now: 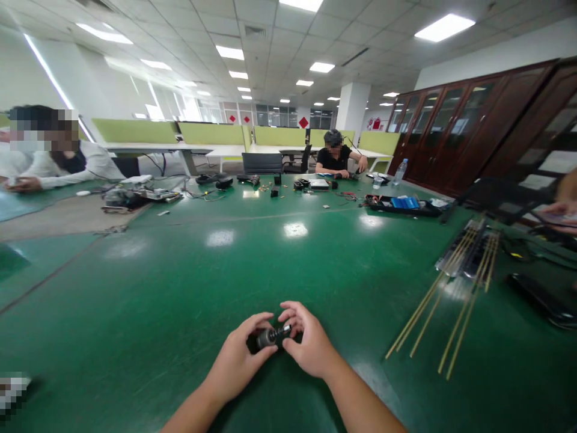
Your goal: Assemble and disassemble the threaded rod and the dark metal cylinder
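Near the front middle of the green table (202,264), my left hand (238,356) is wrapped round a small dark cylindrical part (267,338). A thin shaft with a pale tip sticks out of the part toward the right. My right hand (309,344) is beside that tip, its fingers curled and apart, with a gap between thumb and forefinger. Whether its fingertips touch the shaft cannot be made out. The part's left end is hidden in my left hand.
Long thin yellowish rods (464,322) lie over clear trays at the right, near a black case (541,299). Farther back are a black tray (392,210), a bottle (399,172) and small dark parts. People sit at the left and far side; another person's hand shows at the right edge.
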